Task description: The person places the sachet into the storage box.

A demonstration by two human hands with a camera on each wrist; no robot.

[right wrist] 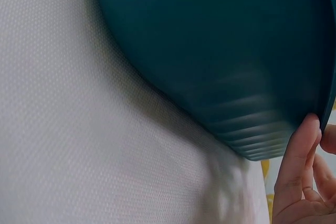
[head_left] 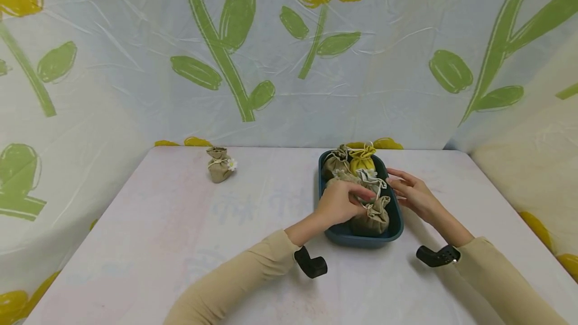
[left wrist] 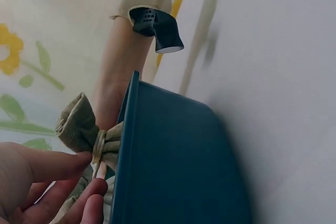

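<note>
A dark blue-green plastic basket holds several small drawstring pouches. At its near end sits a khaki pouch with a gathered neck and a pale cord. My left hand reaches over the near left rim, and its thumb and fingers pinch the cord at that pouch's neck. On the basket's right side, my right hand holds the rim, with a fingertip against the outer wall. Behind the left hand lie a yellow pouch, a whitish pouch and a brown pouch, partly covering one another.
A separate khaki pouch with a white daisy stands on the left far part of the white-covered table. A flower-printed cloth hangs behind the table's far edge. Black wrist cameras sit at both cuffs.
</note>
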